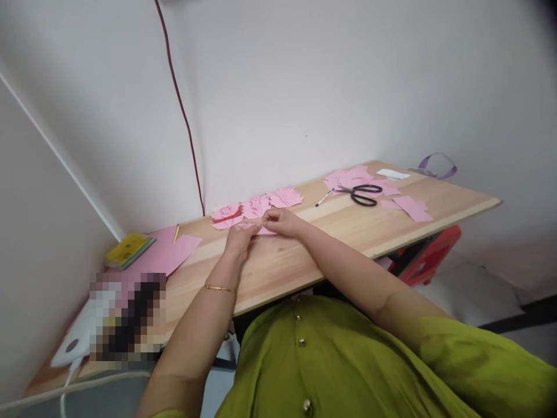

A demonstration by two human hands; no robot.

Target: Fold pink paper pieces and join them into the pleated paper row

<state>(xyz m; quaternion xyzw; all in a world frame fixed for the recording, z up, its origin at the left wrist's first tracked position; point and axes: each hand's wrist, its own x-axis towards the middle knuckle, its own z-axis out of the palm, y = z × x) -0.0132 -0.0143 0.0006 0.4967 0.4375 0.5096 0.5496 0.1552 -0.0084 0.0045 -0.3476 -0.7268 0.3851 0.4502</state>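
My left hand (242, 237) and my right hand (281, 222) are close together over the wooden table. Between them lies a small piece of pink paper (266, 231), partly hidden by the fingers. The left thumb presses on it, and the right fingers are curled in a pinch at its edge. Just beyond the hands sit cut pink paper pieces in a row: one with a red strip (228, 216), a middle one (256, 206) and a right one with a jagged edge (285, 197).
Black-handled scissors (364, 194) and a pen (324, 198) lie at the right by more pink paper (413, 208). A white slip (393, 173) is behind. Larger pink sheets (180, 251), a pencil (176, 233) and a yellow pack (129, 249) lie left. A red cable (178, 96) runs down the wall.
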